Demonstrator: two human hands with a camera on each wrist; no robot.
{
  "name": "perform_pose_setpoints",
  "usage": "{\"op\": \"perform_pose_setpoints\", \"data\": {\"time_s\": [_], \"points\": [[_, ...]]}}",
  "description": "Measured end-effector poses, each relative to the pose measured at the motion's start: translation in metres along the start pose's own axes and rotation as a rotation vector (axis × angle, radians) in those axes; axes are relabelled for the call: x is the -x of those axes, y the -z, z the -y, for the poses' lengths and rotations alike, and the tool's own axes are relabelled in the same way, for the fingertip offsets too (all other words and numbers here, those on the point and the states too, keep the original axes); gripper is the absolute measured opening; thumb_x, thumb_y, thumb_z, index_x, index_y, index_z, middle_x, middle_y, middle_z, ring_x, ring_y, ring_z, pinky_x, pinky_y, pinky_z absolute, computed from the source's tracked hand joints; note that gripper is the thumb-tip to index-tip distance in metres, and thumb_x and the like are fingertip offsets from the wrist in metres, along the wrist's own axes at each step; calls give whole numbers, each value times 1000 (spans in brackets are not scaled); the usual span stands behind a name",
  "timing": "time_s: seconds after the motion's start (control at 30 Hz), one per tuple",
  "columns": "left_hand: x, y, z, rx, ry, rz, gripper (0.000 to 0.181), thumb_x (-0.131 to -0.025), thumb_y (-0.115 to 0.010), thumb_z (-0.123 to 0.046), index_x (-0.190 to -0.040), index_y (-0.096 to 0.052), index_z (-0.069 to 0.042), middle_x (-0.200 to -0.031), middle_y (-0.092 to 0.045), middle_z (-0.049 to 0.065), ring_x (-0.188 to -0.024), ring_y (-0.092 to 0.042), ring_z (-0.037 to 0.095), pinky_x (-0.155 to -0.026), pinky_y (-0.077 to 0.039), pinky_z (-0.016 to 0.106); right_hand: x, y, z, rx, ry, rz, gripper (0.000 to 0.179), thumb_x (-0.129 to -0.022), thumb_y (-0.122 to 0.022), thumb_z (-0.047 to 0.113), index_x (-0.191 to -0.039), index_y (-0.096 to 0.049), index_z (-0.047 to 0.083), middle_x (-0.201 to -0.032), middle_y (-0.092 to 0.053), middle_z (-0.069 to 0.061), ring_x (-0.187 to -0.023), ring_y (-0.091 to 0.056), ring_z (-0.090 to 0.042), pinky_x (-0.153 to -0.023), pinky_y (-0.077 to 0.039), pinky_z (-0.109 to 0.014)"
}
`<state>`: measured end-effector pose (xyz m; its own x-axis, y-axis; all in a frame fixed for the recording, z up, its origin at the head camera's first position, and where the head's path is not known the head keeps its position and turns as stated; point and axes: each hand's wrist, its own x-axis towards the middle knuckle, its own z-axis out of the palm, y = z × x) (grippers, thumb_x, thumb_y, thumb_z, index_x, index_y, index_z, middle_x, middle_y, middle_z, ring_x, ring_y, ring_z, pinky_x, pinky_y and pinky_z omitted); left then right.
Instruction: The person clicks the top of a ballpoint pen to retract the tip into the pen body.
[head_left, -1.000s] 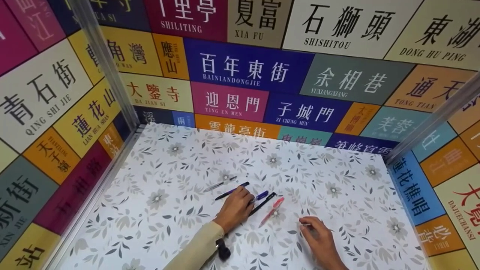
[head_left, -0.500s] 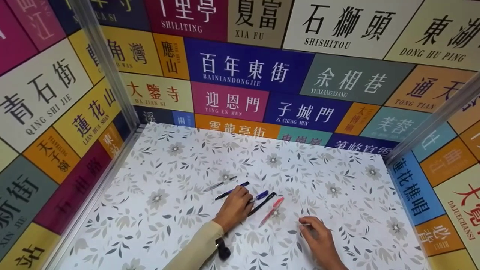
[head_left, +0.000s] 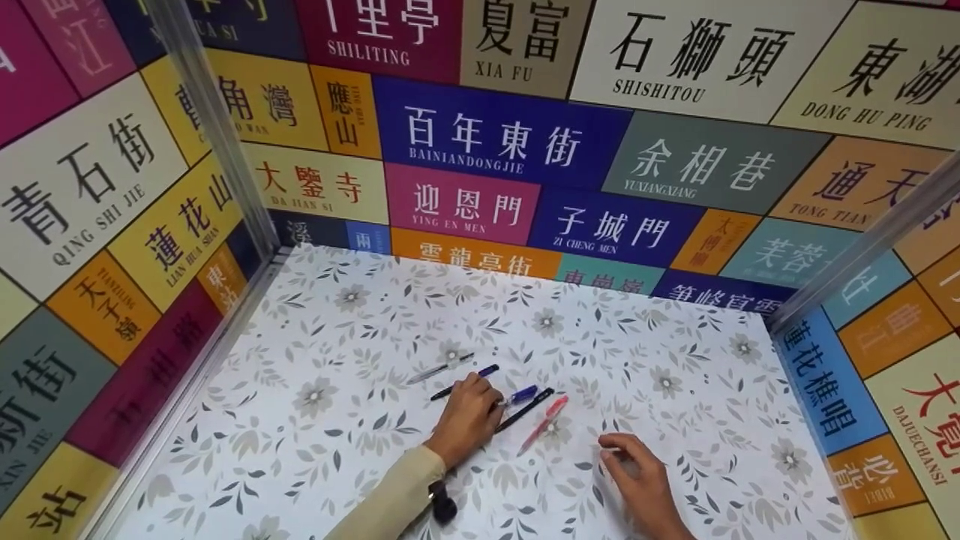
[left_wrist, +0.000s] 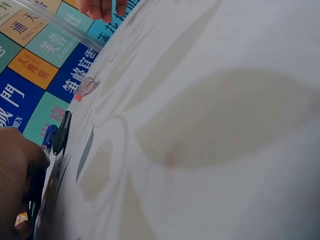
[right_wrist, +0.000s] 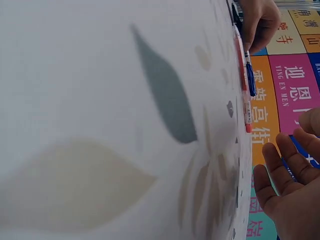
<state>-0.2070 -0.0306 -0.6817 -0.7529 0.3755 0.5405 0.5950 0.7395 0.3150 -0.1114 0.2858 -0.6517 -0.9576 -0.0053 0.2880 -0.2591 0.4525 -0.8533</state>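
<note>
My left hand point(head_left: 466, 420) is over the row of pens, its fingers curled down. Between its thumb and fingers it pinches a blue-capped pen point(head_left: 521, 395), also seen in the right wrist view as a clear pen with a blue cap point(right_wrist: 251, 82). Beside that hand, on the right, lies a black pen point(head_left: 529, 409); a pink-red pen point(head_left: 546, 421) lies further right. On its far side are a dark pen with a blue end point(head_left: 489, 370) and a slim clear pen point(head_left: 439, 368). My right hand point(head_left: 643, 484) hovers or rests apart from the pens, fingers loosely bent, holding nothing.
A white tabletop with grey leaves and flowers point(head_left: 352, 450) carries the pens. Colourful sign-printed panels point(head_left: 502, 127) stand at the back and both sides, with clear corner posts point(head_left: 217, 127). A dark wrist strap piece point(head_left: 444, 504) sits at my left wrist.
The blue-capped pen's visible end has tilted and shifted slightly in my left hand. My right hand and the other pens look still. The head view has shifted a little.
</note>
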Motion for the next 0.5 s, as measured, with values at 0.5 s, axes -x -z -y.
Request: {"op": "perform_pose_setpoints", "data": {"time_s": [0.5], "points": [[6,22,-8,131,-10,-55,8,-91,-86,-12,-96,-81,-10,-92,-71,0,-95,-61,23,-78,-47,41,-4,-2,10,-8,-63,-1,19,-100,-76,-4,-118,-78,3,-113,-79,-4,-101,-72,-8,-86,-55,-17]]}}
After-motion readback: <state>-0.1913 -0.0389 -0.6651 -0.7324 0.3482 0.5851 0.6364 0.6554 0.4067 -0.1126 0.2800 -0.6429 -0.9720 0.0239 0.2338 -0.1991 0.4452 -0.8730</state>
